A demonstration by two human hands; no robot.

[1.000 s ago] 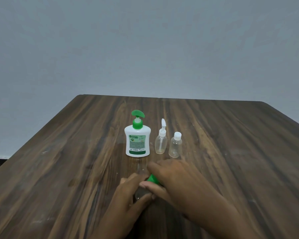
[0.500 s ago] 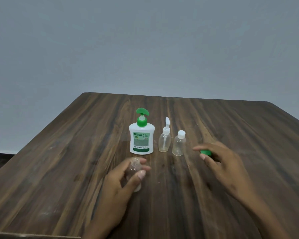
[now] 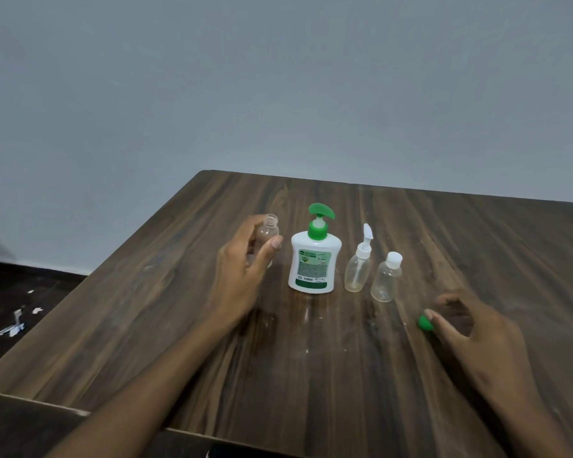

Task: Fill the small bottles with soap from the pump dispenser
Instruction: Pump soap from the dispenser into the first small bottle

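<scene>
- The left hand (image 3: pixel 242 276) grips a small clear bottle (image 3: pixel 268 233), thumb and fingers curled round its body; the bottle stands upright, its neck uncapped and open upward.
- That bottle sits just to the left of the pump dispenser (image 3: pixel 314 259), close beside it but apart (whether its base rests on the worktop (image 3: pixel 146 309) I cannot tell, the hand hides it).
- The relation that matters: the dispenser's green spout points to the right, away from the held bottle, so the open neck lies on the wrong side of the nozzle and below it. In my judgement either the bottle must travel round to the right under the spout, or the pump head must be turned.
- The right hand (image 3: pixel 477 345) is low over the worktop, well to the right, fingers bent with the fingertips on a green cap (image 3: pixel 424 322); whether it pinches it or merely touches it is not clear.
- Two more small bottles, a sprayer bottle (image 3: pixel 358 269) and a capped bottle (image 3: pixel 387 279), stand right of the dispenser, both closed.
- The right hand is the free one for pressing the pump, I would say.
</scene>
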